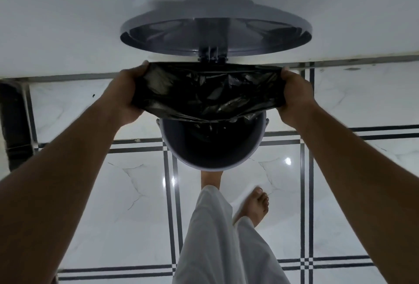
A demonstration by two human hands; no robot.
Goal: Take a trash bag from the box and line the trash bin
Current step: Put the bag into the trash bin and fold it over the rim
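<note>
A black trash bag [208, 93] is stretched wide between my two hands, its mouth spread over the far part of the round grey trash bin [181, 159]. My left hand [127, 93] grips the bag's left edge and my right hand [294, 97] grips its right edge. The bag's body hangs down into the dark inside of the bin. The bin's near rim is bare. Its round grey lid [215, 27] stands raised on its hinge against the wall behind.
The bin stands on a glossy white tiled floor [113, 193] with dark double lines, close to a white wall [68, 22]. One bare foot [210, 179] is pressed at the bin's base, the other foot [256, 206] beside it. A dark object [13, 120] stands at the left.
</note>
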